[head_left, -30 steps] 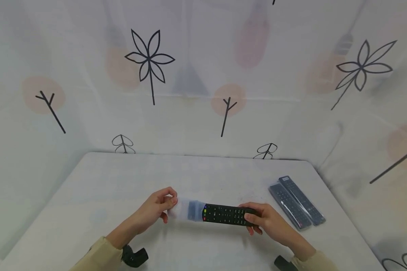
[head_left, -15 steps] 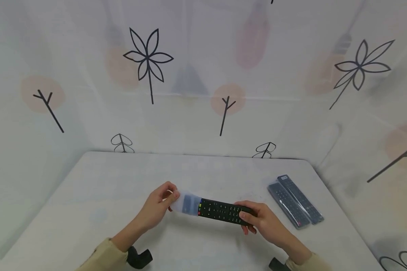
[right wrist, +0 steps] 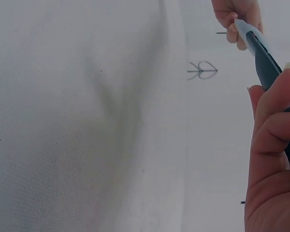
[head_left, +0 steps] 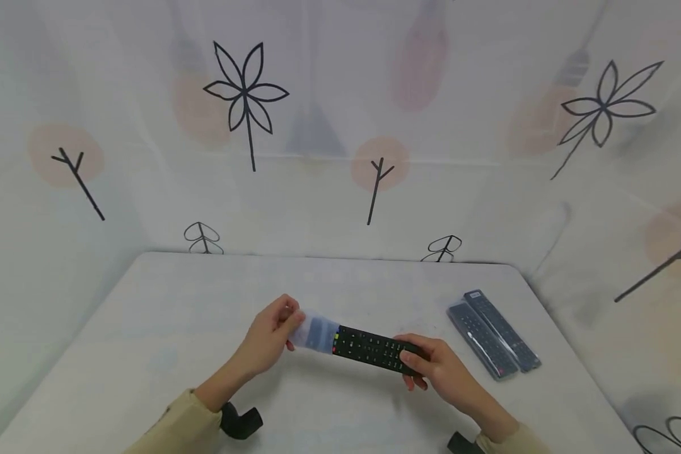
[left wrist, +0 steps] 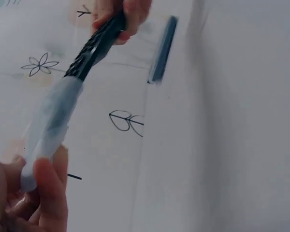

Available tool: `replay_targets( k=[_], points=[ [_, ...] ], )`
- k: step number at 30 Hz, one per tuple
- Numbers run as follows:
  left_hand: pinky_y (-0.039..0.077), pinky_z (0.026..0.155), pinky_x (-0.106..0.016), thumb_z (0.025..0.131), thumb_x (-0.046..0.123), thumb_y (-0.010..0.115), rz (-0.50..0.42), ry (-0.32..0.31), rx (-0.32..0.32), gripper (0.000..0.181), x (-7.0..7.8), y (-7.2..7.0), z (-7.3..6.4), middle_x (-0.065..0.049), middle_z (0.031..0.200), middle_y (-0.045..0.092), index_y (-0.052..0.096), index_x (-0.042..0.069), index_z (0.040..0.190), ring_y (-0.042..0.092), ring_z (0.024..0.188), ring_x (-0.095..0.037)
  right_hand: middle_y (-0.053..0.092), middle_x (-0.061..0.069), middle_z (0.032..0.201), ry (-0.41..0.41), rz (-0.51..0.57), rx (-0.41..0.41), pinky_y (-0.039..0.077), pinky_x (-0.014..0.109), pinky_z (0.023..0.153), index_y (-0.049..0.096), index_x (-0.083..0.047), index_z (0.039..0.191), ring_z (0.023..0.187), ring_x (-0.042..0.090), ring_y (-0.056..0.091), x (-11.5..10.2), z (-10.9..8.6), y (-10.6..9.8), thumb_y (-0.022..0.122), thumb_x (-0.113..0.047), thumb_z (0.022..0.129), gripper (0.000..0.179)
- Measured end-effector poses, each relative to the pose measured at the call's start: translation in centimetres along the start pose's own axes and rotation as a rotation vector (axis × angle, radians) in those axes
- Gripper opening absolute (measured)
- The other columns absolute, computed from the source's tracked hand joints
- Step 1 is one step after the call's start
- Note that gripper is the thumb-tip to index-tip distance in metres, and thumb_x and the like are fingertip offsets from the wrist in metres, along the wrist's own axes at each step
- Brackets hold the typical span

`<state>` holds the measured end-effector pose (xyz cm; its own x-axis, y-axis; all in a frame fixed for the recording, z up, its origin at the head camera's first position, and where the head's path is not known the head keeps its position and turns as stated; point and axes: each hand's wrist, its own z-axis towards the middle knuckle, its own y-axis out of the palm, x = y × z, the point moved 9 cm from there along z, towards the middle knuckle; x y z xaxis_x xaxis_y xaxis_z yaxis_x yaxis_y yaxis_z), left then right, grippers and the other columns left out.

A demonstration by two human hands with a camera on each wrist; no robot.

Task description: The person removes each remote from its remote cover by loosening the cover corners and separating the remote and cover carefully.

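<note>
A black remote control with rows of buttons is held above the table, tilted with its left end higher in the head view. My right hand grips its right end, thumb on the button face and fingers beneath. Over the left end sits a translucent plastic sleeve, bunched where it covers the remote. My left hand pinches the sleeve's free end between thumb and fingers. In the left wrist view the sleeve stretches from the pinching fingertips to the dark remote.
Two more remotes in clear plastic, a nearer one and a farther one, lie side by side on the right of the white table. Behind the table hangs a pale cloth printed with flowers and twigs.
Both hands have lifted slightly, the left more, so the remote's sleeved end has risen. My left hand has moved a little rightward, and the sleeve's free part looks shorter.
</note>
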<state>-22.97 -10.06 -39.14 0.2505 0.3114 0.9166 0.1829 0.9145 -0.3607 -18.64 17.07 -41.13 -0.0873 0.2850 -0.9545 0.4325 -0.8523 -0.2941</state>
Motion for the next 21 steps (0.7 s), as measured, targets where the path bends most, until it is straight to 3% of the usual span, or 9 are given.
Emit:
replay_targets(
  k=[5,8,11,14,18,21],
  points=[
    [0.056,0.062,-0.044,0.098,0.025,0.066,0.002,-0.044,-0.19,0.027,0.1,0.8,0.0,-0.005,0.085,0.064,0.05,0.008,0.111,0.06,0.073,-0.02,0.062,0.013,0.077,0.025,0.011,-0.027,0.046,0.024,0.052,0.052,0.008,0.134,0.06,0.015,0.057,0.2,-0.2,-0.2,0.057,-0.018,0.101,0.042],
    [0.055,0.059,-0.039,0.096,0.032,0.067,0.101,-0.039,-0.276,0.03,0.2,1.2,-0.1,-0.001,0.083,0.063,0.053,0.012,0.114,0.059,0.071,-0.017,0.061,0.013,0.077,0.004,0.012,-0.048,0.046,0.024,0.052,0.053,0.009,0.132,0.06,0.015,0.057,-0.1,-0.2,-0.2,0.057,-0.018,0.101,0.041],
    [0.051,0.058,-0.03,0.097,0.04,0.064,0.236,0.016,-0.345,0.025,0.4,1.6,-0.5,0.005,0.082,0.061,0.061,0.017,0.108,0.057,0.07,-0.012,0.061,0.013,0.076,-0.035,-0.006,-0.037,0.047,0.026,0.051,0.055,0.008,0.129,0.058,0.014,0.056,-0.6,-0.2,-0.5,0.055,-0.017,0.102,0.037],
    [0.044,0.055,-0.024,0.1,0.044,0.059,0.309,0.083,-0.412,0.024,0.6,2.2,-1.0,0.009,0.074,0.059,0.064,0.021,0.093,0.055,0.064,-0.007,0.06,0.015,0.081,-0.073,-0.019,0.021,0.047,0.029,0.049,0.056,0.007,0.126,0.056,0.013,0.054,-1.0,-0.1,-1.1,0.051,-0.016,0.105,0.032],
    [0.035,0.051,-0.021,0.102,0.046,0.052,0.297,0.14,-0.495,0.037,0.9,3.0,-1.7,0.012,0.059,0.048,0.054,0.021,0.075,0.044,0.053,-0.003,0.059,0.018,0.088,-0.107,-0.02,0.139,0.047,0.034,0.046,0.056,0.004,0.12,0.054,0.012,0.053,-1.4,0.0,-1.9,0.045,-0.018,0.108,0.027],
    [0.029,0.051,-0.021,0.103,0.045,0.049,0.306,0.192,-0.512,0.042,1.3,3.2,-1.9,0.013,0.056,0.036,0.045,0.02,0.07,0.033,0.05,-0.002,0.06,0.014,0.083,-0.134,-0.079,0.214,0.047,0.034,0.044,0.057,0.0,0.115,0.051,0.013,0.052,-1.7,0.1,-2.1,0.043,-0.019,0.108,0.024]
  ],
)
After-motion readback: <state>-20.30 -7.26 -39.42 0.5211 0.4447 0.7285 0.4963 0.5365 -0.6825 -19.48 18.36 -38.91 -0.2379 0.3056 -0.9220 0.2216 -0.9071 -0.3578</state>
